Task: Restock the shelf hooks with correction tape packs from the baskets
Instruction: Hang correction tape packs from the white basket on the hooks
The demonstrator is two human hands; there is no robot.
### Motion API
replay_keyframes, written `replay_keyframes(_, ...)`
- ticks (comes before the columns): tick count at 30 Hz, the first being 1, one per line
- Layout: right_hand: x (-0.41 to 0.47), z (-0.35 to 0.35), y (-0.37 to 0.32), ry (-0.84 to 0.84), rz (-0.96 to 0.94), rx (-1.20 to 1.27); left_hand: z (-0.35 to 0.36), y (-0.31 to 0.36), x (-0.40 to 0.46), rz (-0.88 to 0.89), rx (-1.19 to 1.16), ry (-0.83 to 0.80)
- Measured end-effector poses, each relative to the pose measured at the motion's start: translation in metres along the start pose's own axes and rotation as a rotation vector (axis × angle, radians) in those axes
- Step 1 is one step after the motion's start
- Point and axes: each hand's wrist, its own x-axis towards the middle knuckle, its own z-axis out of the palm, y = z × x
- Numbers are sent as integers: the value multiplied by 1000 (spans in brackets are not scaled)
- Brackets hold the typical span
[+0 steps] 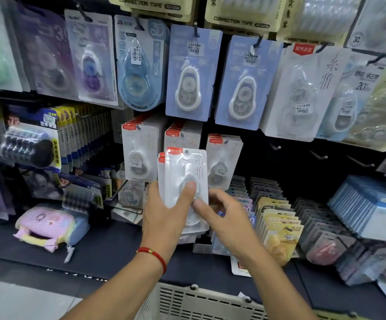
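My left hand (pixel 166 213) grips a small stack of white correction tape packs (pixel 184 172) with red tabs, thumb across the front, held upright in front of the lower hooks. My right hand (pixel 224 218) touches the stack's lower right edge with its fingertips. Behind the stack, matching white packs hang on three lower hooks: left (pixel 138 153), middle (pixel 182 135) and right (pixel 224 158). A white slatted basket (pixel 201 303) sits at the bottom edge, below my arms.
Blue packs (pixel 190 72) and more white packs (pixel 302 93) hang on the upper row. Bare hooks (pixel 319 155) stick out at the right. Yellow and grey packs (pixel 279 225) stand in trays on the dark shelf, with a pink pouch (pixel 46 225) to the left.
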Motion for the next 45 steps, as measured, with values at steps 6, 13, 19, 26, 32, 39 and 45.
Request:
replay_keyframes(6,-3,-5,2,41,-6,85,0,2,0,-15,-58,-54)
replay_keyframes(13,-1,-11,-1,204,49,197,-1,-3,-2,40,-19,-26)
replay_keyframes(19,4,-23,-4,372,65,204,-5,-4,3,37,54,140)
replay_keyframes(26,8,-28,-9,390,31,203,-6,0,2,63,89,195)
replay_keyframes(32,14,-27,7,350,153,121,-6,4,1,79,99,203)
replay_keyframes(39,8,-31,14,135,235,-299,-4,1,2,70,1,112)
replay_keyframes(45,1,-13,3,-91,76,-64,3,-1,1,90,1,65)
